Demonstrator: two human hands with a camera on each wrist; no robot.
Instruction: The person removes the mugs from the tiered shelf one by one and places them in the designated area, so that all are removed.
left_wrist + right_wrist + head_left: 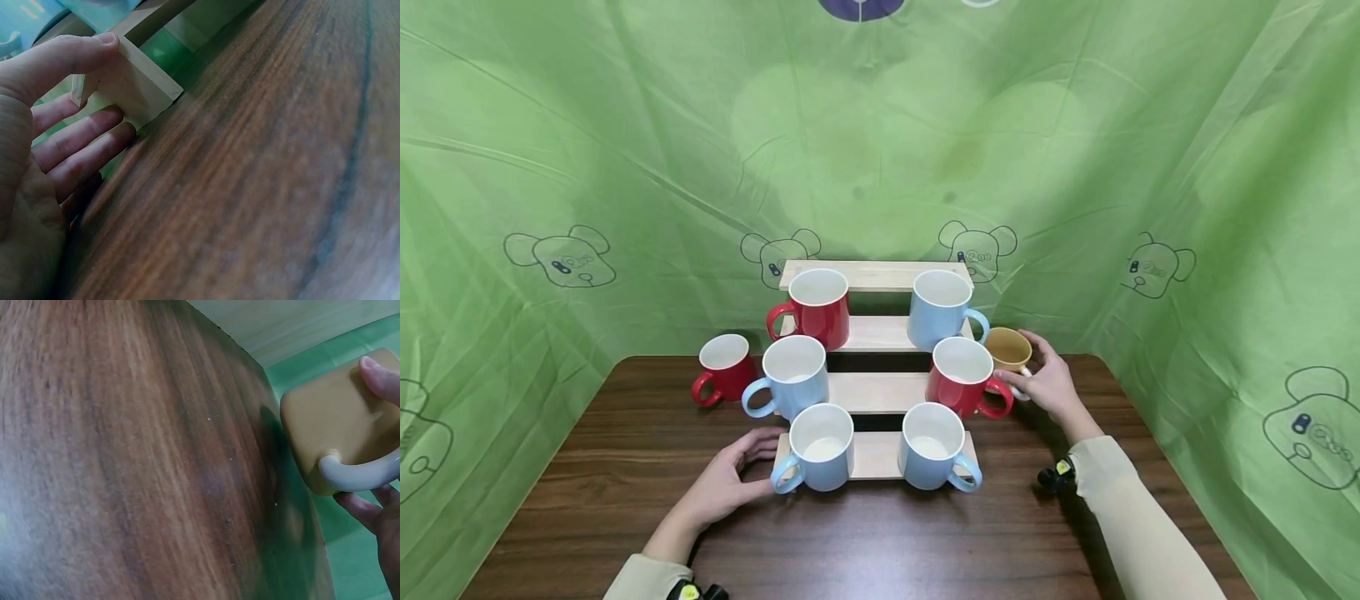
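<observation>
My right hand [1051, 385] grips a mustard-yellow mug [1006, 348] with a white handle beside the stand's right side. In the right wrist view, its thumb presses the yellow wall and other fingers curl by the white handle [359, 475]. At the front left corner of the stepped wooden stand [877, 454], my left hand [733, 475] holds the end of the lowest step. The left wrist view shows the thumb over the board's edge and fingers by its side panel [137, 84]. Light-blue mugs [822, 446] [931, 446] sit on that step.
Above, the stand bears a light-blue mug [795, 379] and a red mug [957, 379], then a red mug [822, 312] and a light-blue mug [938, 312]. Another red mug [730, 371] stands on the brown table [880, 550], left of the stand. Green cloth [685, 167] hangs behind.
</observation>
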